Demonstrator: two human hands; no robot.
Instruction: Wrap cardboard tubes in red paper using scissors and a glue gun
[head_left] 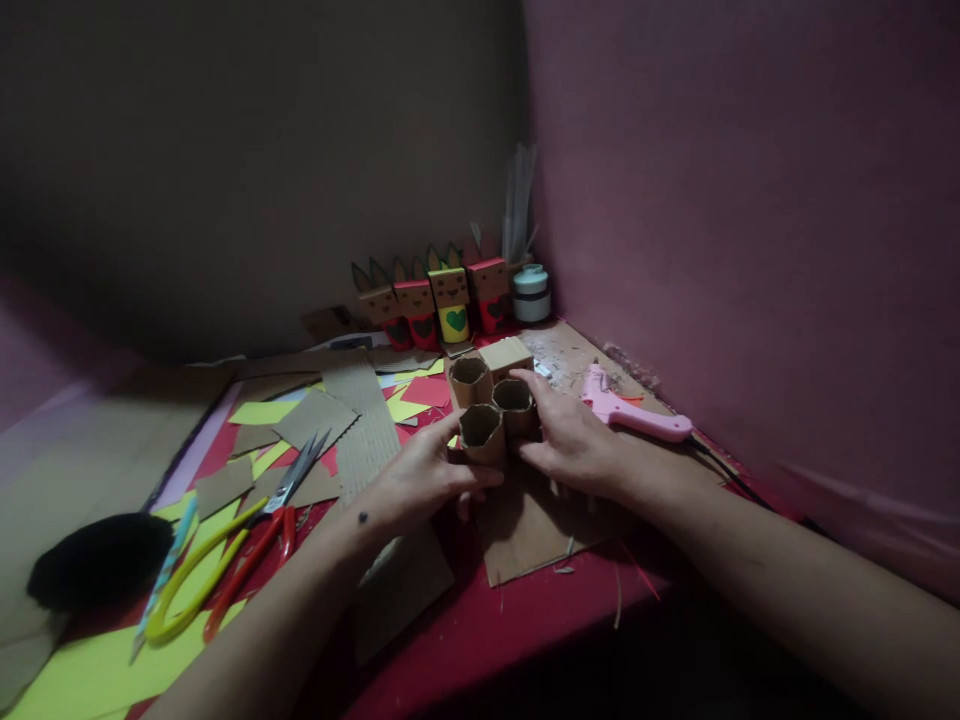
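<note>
Three short cardboard tubes (491, 403) stand upright, pressed together in a cluster on a flat cardboard sheet (532, 535). My left hand (420, 478) curls round the nearest tube from the left, thumb and fingers closed on it. My right hand (570, 440) presses on the cluster from the right, fingers wrapped against the right tube. A small cardboard box (507, 356) sits just behind the tubes.
A pink glue gun (630, 412) lies to the right by the wall. Yellow-handled and red-handled scissors (240, 545) lie at left among paper and cardboard scraps. Several decorated cardboard figures (439, 300) and a small jar (531, 293) stand at the back corner. A dark object (97, 558) rests at far left.
</note>
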